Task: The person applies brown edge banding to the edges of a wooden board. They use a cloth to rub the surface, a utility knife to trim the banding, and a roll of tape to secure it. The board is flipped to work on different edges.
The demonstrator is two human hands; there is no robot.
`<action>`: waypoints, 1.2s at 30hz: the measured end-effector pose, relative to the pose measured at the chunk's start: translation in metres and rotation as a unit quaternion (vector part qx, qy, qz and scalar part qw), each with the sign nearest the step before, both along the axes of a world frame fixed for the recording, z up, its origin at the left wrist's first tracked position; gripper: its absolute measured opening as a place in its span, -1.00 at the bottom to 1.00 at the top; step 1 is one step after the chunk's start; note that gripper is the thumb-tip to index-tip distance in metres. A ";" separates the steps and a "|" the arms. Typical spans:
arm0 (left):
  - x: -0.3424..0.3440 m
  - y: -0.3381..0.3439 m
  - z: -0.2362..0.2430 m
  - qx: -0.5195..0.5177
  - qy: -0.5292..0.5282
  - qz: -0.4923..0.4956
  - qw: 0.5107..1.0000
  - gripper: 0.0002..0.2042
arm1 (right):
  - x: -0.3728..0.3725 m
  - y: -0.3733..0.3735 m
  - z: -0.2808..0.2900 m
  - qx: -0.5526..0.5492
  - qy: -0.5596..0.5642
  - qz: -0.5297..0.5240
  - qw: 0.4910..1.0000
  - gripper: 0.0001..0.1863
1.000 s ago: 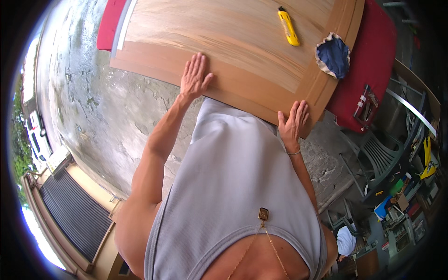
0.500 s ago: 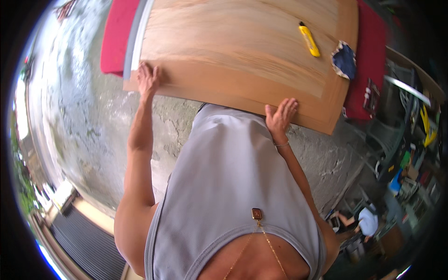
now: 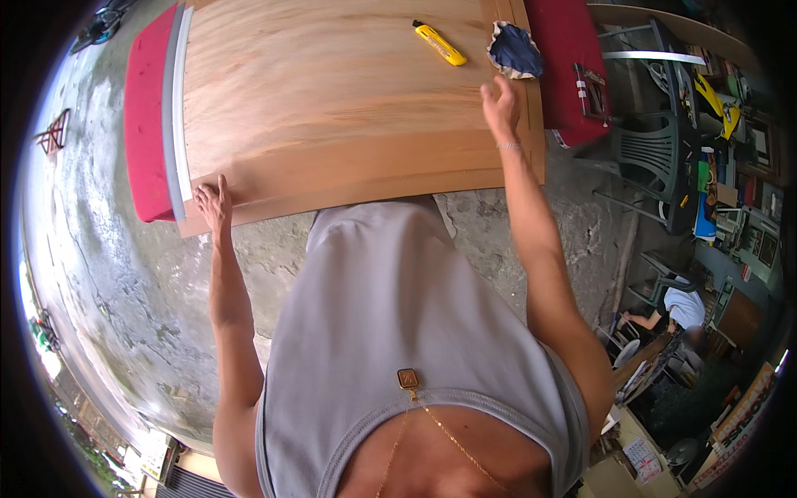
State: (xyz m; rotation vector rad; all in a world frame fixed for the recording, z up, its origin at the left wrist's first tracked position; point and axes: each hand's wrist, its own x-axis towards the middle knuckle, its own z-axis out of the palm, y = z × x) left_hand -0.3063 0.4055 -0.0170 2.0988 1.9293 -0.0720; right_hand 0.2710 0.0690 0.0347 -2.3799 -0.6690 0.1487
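Observation:
A wooden panel (image 3: pixel 324 75) with brown border bands and a white strip (image 3: pixel 182 100) along its left edge rests before me on red padded supports (image 3: pixel 148 108). My left hand (image 3: pixel 212 203) rests on the near left corner, fingers apart and slightly bent, beside the strip. My right hand (image 3: pixel 501 112) is over the panel's right part, fingers loosely curled and apart, holding nothing visible, below a blue cloth with ruffled cream edge (image 3: pixel 515 50). A yellow utility knife (image 3: pixel 440 43) lies left of the cloth.
Clamps (image 3: pixel 589 91) lie on the right red support. Plastic chairs (image 3: pixel 643 149), cluttered shelves (image 3: pixel 743 232) and a co-worker in a light shirt (image 3: pixel 682 307) are at the right. Cracked concrete floor (image 3: pixel 100 249) spreads left, with a red metal stand (image 3: pixel 54 133).
My left hand has slid left along the near edge to the corner. My right hand has left that edge and moved up toward the cloth. The whole view has shifted.

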 end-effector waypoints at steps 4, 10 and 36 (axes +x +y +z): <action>0.025 -0.029 -0.009 -0.009 0.019 -0.018 1.000 -0.01 | 0.099 -0.003 -0.024 -0.098 -0.239 0.026 0.966 -0.34; 0.094 -0.111 0.000 -0.003 -0.007 -0.047 0.999 -0.03 | 0.144 0.009 -0.022 -0.219 -0.181 0.121 0.951 -0.56; 0.161 -0.174 0.010 0.021 0.018 -0.080 0.996 0.04 | 0.052 -0.133 0.020 -0.036 -0.118 0.346 0.930 -0.83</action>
